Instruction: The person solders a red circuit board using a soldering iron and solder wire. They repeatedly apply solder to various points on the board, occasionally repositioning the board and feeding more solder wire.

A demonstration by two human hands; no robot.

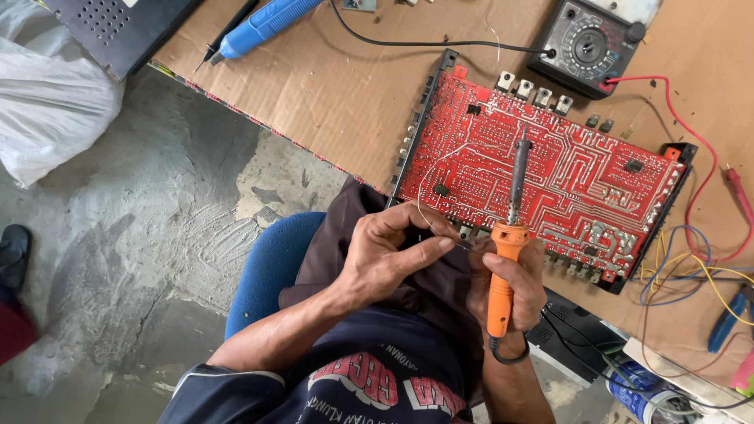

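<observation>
The red circuit board (550,177) lies slanted on a cardboard-covered table (338,86), its near edge running along the table's near edge, just above the person's lap. To the left of that edge there is only bare concrete floor (157,235), wide and open; to the right, loose coloured wires (691,267) crowd the board's right end. Far of the board sits a black meter (589,43) with a dial, and at far left a blue-handled tool (263,23) lies on the cardboard, well apart.

The soldering iron (509,251) stands nearly upright in the picture, its long axis running near to far, the orange handle low and the dark metal tip pointing away over the middle of the board. The right hand (510,286) is closed in a fist around the orange handle, at the board's near edge.

The left hand (393,251), just left of the iron, pinches a thin solder wire (428,177) between thumb and forefinger; the wire loops up over the board's left part. The two hands nearly touch.
</observation>
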